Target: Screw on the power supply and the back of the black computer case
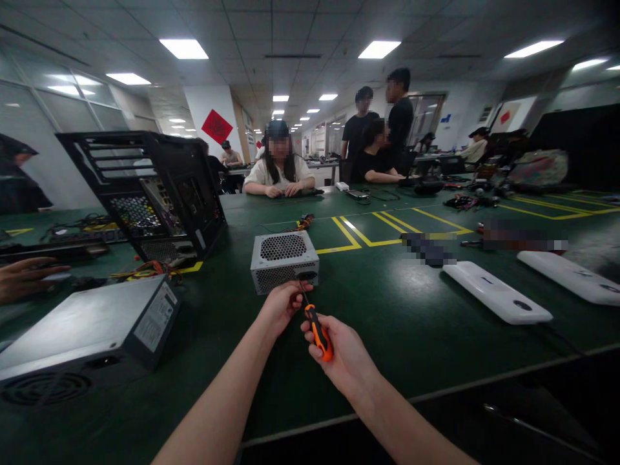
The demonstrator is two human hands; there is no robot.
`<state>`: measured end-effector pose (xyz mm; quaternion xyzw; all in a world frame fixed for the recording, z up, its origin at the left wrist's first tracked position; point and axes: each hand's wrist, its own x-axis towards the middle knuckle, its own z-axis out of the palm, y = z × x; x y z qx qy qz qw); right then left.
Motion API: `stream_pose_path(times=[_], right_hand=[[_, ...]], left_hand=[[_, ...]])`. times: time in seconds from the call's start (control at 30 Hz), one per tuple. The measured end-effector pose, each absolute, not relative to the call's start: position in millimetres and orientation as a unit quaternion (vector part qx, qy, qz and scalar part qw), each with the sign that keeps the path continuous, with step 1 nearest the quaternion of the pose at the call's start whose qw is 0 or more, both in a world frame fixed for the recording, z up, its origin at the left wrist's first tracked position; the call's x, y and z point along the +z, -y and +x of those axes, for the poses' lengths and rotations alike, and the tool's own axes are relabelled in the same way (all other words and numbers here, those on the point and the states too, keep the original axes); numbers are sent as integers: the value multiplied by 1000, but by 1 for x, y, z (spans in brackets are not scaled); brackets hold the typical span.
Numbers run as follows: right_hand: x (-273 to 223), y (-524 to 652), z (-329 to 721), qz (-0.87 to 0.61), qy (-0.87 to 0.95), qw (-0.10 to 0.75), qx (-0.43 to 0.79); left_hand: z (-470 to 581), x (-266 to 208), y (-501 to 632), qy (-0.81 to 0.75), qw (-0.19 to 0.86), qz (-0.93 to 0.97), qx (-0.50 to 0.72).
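Note:
In my right hand (334, 349) is a screwdriver with an orange and black handle (320, 332), its thin shaft pointing up and away from me. Beside the shaft's tip, my left hand (282, 307) has its fingers curled together in a pinch; what they hold, if anything, is too small to tell. Directly behind both hands sits a grey computer power supply (285, 258) with a honeycomb grille on top and a black socket at its right front. The fingers reach its front lower edge, and the tip's exact contact point is hidden.
A larger power supply (92, 329) and a black computer case (150, 194) stand to the left. Another person's hand (24, 278) is at the left edge. White oblong devices (496, 292) lie right on the green table (387, 336). A person (279, 165) sits opposite.

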<state>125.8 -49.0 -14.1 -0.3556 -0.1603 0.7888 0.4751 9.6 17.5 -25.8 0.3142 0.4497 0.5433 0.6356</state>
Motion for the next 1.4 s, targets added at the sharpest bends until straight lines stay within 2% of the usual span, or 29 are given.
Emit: stream_pose_path(times=[0.1, 0.2, 0.33, 0.4, 0.47, 0.57, 0.77, 0.9, 1.0, 1.1, 1.23, 1.3, 1.4], right_hand=[[-15, 50, 128, -391, 273, 502, 721], [-18, 49, 133, -423, 431, 485, 633], [-19, 48, 141, -461, 642, 441, 426], [-19, 49, 143, -479, 684, 429, 345], [-19, 49, 143, -489, 696, 420, 317], [-23, 48, 140, -483, 676, 419, 366], [-24, 45, 134, -421, 507, 437, 612], [-21, 48, 138, -406, 473, 434, 650], [-24, 55, 144, -432, 563, 429, 559], [-27, 65, 147, -447, 678, 439, 385], [-28, 74, 144, -452, 770, 404, 198], [-28, 75, 142, -462, 782, 392, 144], [-28, 74, 143, -472, 786, 375, 138]], left_hand=[[10, -25, -17, -446, 639, 317, 541], [10, -25, -18, -444, 640, 317, 542], [9, -26, -19, -448, 641, 311, 541], [9, -25, -19, -451, 641, 309, 539], [9, -24, -18, -452, 641, 308, 538], [10, -23, -17, -449, 643, 306, 540], [9, -24, -19, -435, 648, 302, 548], [9, -24, -22, -439, 654, 289, 545], [10, -23, -22, -445, 652, 278, 547], [10, -22, -23, -448, 651, 276, 547], [10, -22, -22, -444, 654, 280, 545], [9, -22, -22, -439, 659, 283, 541], [8, -22, -21, -439, 661, 286, 537]])
